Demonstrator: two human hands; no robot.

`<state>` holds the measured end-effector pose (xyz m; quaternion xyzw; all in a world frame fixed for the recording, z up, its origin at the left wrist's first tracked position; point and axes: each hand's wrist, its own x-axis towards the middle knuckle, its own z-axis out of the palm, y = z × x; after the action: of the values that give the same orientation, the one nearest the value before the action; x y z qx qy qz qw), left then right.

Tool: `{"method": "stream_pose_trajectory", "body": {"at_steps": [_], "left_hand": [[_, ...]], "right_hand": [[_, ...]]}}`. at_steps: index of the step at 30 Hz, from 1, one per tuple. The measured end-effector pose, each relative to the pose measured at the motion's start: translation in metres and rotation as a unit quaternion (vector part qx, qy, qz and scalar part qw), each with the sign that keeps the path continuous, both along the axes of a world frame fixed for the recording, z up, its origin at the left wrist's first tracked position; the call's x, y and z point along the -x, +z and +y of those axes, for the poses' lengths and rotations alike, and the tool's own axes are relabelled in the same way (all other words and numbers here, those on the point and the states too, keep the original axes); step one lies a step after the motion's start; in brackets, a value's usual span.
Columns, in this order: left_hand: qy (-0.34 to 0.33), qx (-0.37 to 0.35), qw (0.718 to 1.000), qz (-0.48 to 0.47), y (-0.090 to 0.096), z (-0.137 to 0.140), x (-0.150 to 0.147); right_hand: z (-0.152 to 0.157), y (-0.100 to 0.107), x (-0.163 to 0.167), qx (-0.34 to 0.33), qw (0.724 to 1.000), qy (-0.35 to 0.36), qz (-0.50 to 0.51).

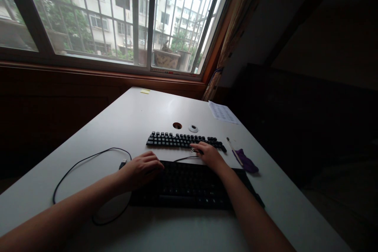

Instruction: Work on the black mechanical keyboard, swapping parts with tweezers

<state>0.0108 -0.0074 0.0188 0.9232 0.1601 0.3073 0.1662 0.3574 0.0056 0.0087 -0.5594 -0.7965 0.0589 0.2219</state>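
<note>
A black keyboard [191,185] lies on the white desk in front of me, its surface dark and hard to make out. My left hand [143,169] is closed over its upper left corner, fingers curled down onto it. Just behind stand rows of loose black keycaps [168,140], with gaps in the back row. My right hand [208,154] reaches over the keyboard to the front of these rows. Its index finger points at the keycaps, while the other fingers are bent around something small with a shiny end, too small to name.
A black cable [79,161] with a USB plug loops at the left. On the right lie a brush [234,151] and a purple cloth [248,162]. Farther back are a printed sheet [223,112], a yellow note [145,91], a round desk hole [177,125] and its ring cover [193,128].
</note>
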Motion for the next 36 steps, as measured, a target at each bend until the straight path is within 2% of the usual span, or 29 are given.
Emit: {"method": "stream_pose_trajectory", "body": {"at_steps": [6,8,12,16,18,25,30,33,36], "left_hand": [[0.0,0.003,1.0,0.007,0.0,0.0,0.001],[-0.001,0.006,1.0,0.01,-0.001,0.0,0.001],[-0.004,0.013,1.0,0.021,-0.003,0.001,0.002],[-0.014,0.022,0.999,0.036,-0.005,0.003,0.003],[-0.017,0.023,0.999,0.036,-0.006,0.004,0.003],[-0.033,0.027,0.998,0.042,-0.005,0.006,0.004],[-0.041,0.024,0.998,0.045,-0.008,0.009,0.005],[-0.042,0.022,0.998,0.047,-0.009,0.01,0.006],[-0.037,0.019,0.998,0.048,-0.008,0.01,0.006]], "right_hand": [[-0.02,0.023,-0.004,-0.029,0.998,-0.012,0.061],[-0.032,0.029,-0.007,-0.026,0.992,-0.035,0.115],[-0.064,0.032,-0.013,-0.016,0.959,-0.101,0.265],[-0.099,0.028,-0.016,-0.065,0.928,-0.204,0.305],[-0.113,0.025,-0.015,-0.045,0.909,-0.239,0.339],[-0.134,0.023,0.0,0.049,0.928,-0.211,0.303],[-0.135,0.035,0.01,0.021,0.955,-0.137,0.261],[-0.135,0.037,0.012,0.025,0.955,-0.095,0.281],[-0.134,0.035,0.011,0.032,0.951,-0.092,0.292]]}}
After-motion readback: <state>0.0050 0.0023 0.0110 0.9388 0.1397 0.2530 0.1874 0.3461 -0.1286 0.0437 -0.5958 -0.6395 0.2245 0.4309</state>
